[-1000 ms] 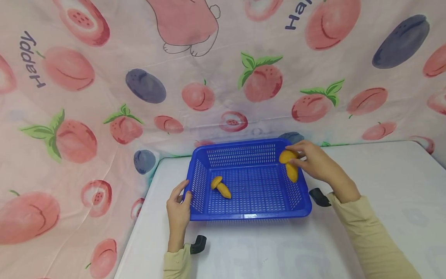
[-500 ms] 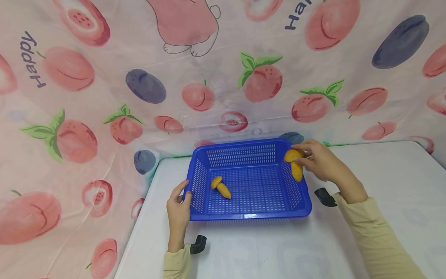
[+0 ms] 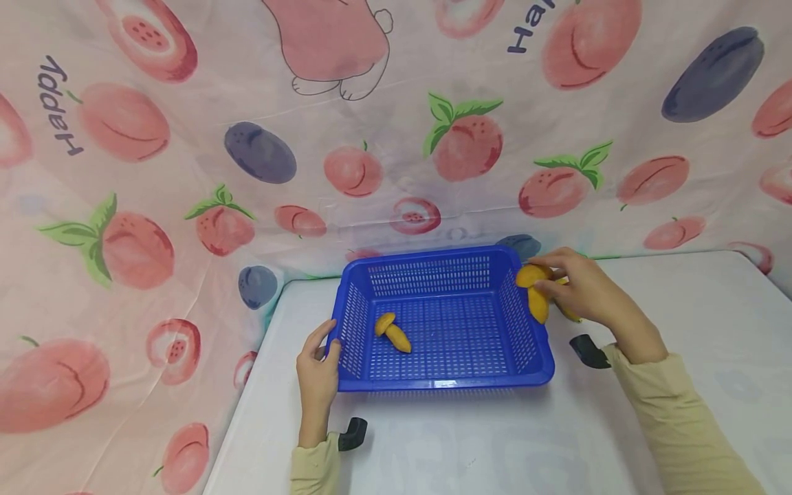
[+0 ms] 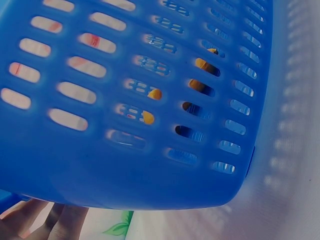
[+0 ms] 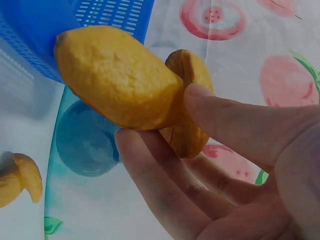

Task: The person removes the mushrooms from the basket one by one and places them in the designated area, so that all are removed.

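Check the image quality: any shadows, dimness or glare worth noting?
Head view: bright, a pale patch on the front rim of the blue basket, glare or label unclear; left wrist: slot-patterned shadow on the white table; right wrist: dimmer overall, but the right hand and yellow mushroom it pinches look clear.

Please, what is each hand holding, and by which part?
Right hand: yellow mushroom, near where cap meets stem. Left hand: blue basket, by its left rim.
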### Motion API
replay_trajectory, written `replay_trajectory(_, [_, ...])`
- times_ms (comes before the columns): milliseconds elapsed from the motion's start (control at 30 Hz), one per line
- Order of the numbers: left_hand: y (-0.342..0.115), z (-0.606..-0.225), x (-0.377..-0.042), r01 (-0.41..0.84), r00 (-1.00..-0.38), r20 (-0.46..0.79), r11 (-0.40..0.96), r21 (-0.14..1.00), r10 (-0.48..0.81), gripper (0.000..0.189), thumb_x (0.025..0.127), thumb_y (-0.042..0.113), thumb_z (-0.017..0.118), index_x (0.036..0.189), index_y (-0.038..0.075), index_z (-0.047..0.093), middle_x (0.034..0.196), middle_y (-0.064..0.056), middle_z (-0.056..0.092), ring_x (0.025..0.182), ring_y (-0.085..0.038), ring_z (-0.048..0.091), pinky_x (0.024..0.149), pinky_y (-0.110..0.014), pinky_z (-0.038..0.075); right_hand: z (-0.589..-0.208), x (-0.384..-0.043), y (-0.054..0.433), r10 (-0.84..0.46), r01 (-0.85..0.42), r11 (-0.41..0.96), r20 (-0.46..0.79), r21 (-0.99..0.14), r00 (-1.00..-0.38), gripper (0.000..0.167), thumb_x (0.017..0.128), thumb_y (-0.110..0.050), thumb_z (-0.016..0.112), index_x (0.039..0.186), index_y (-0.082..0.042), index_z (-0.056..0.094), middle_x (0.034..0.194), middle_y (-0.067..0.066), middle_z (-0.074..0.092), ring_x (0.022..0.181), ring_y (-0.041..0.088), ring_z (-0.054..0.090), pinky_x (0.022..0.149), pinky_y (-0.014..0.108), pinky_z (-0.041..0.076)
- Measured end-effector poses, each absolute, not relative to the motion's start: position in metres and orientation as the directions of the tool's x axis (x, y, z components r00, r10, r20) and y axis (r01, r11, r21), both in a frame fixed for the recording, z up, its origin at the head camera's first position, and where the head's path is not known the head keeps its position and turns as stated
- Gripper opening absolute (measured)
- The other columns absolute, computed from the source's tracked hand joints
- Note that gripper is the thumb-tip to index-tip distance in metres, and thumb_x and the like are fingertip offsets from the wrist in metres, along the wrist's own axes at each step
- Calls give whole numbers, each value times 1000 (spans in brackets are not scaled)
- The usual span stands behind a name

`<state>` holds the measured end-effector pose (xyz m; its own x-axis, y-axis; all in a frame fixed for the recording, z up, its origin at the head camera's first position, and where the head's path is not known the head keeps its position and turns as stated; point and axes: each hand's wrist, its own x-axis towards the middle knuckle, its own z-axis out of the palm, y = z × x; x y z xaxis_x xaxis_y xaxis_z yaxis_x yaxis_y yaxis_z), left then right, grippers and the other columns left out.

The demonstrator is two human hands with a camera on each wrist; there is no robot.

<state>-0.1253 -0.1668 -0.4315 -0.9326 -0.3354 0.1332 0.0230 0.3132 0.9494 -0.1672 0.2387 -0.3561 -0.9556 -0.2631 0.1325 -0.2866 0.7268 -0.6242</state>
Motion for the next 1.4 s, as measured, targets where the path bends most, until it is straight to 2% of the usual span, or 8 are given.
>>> replay_trajectory(267, [-175,-448,-135,5,-930,117,306,952,-348,38,96,0,54,133,4,62,145,-11,54,100,-34,63,76,-11,46,-358,-168,245,-259,-283,741,129,-609,-957,42,94,-5,65,132,11,56,122,30,55,106,52,60,85,55,54])
replay_trajectory(500, [-167,-425,-124,24,-939,122,293,956,-321,38,95,-3,52,132,-3,61,143,-18,53,101,-40,63,73,-16,49,-363,-168,252,-259,-284,743,131,-606,-957,42,94,-5,65,132,12,55,120,30,55,106,51,61,86,55,53])
replay_trajectory(767, [-178,-453,-136,32,-936,123,269,963,-329,38,96,3,55,133,8,63,145,-8,54,100,-33,64,75,-15,48,-369,-166,259,-242,-269,756,126,-596,-962,43,94,-6,65,132,10,55,120,30,56,107,53,60,86,57,53])
replay_trajectory(1033, [-179,-453,-136,48,-936,140,276,960,-324,37,96,4,56,131,9,65,143,-8,56,99,-33,65,76,-15,49,-376,-166,267,-236,-268,776,131,-571,-963,42,93,-6,66,130,11,56,114,29,58,103,52,61,84,58,53])
replay_trajectory(1400, [-179,-453,-135,39,-937,129,269,962,-324,37,96,3,56,131,10,65,143,-7,56,99,-33,65,74,-19,51,-386,-167,282,-214,-233,782,103,-578,-972,45,91,-7,68,129,13,55,121,36,55,104,55,58,82,57,54])
